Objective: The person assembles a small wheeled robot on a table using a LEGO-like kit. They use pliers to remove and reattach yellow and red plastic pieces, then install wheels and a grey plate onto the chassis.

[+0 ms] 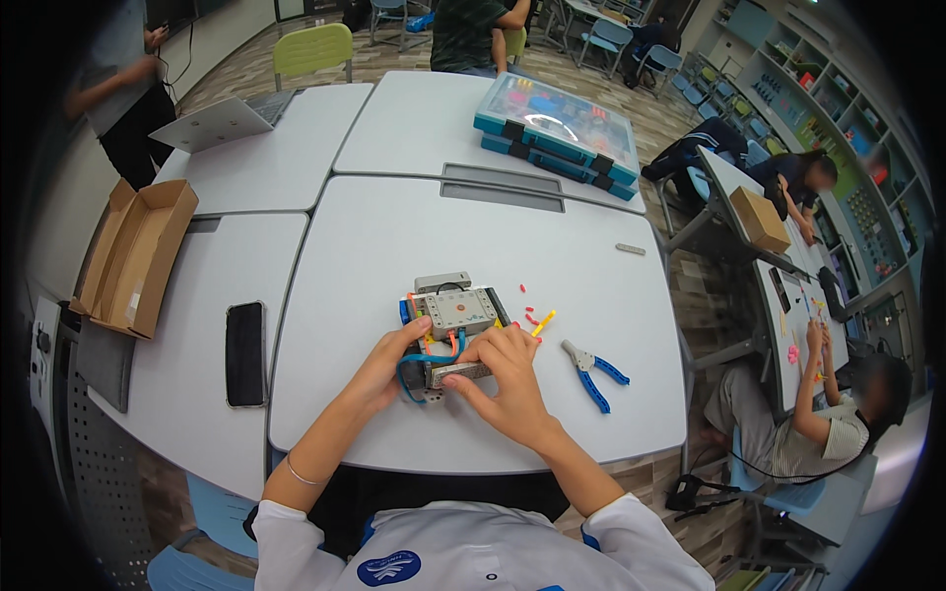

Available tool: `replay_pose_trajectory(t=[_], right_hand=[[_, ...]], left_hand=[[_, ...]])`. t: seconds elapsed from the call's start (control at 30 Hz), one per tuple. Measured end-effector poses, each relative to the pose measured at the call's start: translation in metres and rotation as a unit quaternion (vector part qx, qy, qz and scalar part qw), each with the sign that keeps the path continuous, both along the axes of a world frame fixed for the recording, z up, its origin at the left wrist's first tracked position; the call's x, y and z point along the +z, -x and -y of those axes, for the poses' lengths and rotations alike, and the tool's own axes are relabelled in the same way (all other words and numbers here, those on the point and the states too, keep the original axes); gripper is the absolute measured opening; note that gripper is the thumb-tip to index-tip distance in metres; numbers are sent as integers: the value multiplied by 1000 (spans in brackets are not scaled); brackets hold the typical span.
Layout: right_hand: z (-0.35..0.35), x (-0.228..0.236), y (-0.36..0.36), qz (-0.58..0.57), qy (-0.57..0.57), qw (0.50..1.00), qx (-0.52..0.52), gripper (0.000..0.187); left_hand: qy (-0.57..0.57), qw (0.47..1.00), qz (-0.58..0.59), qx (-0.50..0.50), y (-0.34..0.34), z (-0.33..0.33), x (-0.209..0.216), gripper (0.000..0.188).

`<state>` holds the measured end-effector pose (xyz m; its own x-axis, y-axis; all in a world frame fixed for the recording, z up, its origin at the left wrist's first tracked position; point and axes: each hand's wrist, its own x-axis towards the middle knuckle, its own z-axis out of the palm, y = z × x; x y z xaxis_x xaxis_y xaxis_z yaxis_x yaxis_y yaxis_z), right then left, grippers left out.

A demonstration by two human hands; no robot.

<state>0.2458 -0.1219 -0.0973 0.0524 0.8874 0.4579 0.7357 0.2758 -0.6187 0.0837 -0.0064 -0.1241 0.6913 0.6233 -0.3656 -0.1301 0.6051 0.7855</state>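
On the white table in front of me sits a small robot model, built from grey building pieces around a boxy grey controller, with orange and teal cables at its near side. My left hand grips its left side, thumb on top by the cables. My right hand is closed on the near right part, thumb along a grey beam and fingers over the top. Small red pegs and a yellow piece lie to the right. Beyond them rest pliers with blue handles, jaws toward the model.
A lone grey beam lies farther right. Teal cases with clear lids stand at the far edge. On the left are a black phone, an opened cardboard box and a laptop. Other people work at tables on the right.
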Motion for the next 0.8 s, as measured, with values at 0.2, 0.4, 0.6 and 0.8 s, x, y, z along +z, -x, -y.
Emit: replay_pose_trajectory(t=[0.2, 0.4, 0.6, 0.8], right_hand=[[0, -3, 0, 9, -16, 1000, 4, 27], [1, -6, 0, 13, -26, 1000, 4, 27], [2, -8, 2, 20, -35, 999, -7, 28], [0, 0, -9, -8, -62, 998, -7, 38]], left_hand=[[9, 1000, 2, -11, 0, -2, 1, 57], [2, 999, -7, -42, 2, -5, 0, 59], [-2, 1000, 1, -28, 1, -3, 2, 60], [36, 998, 35, -25, 0, -7, -1, 67]])
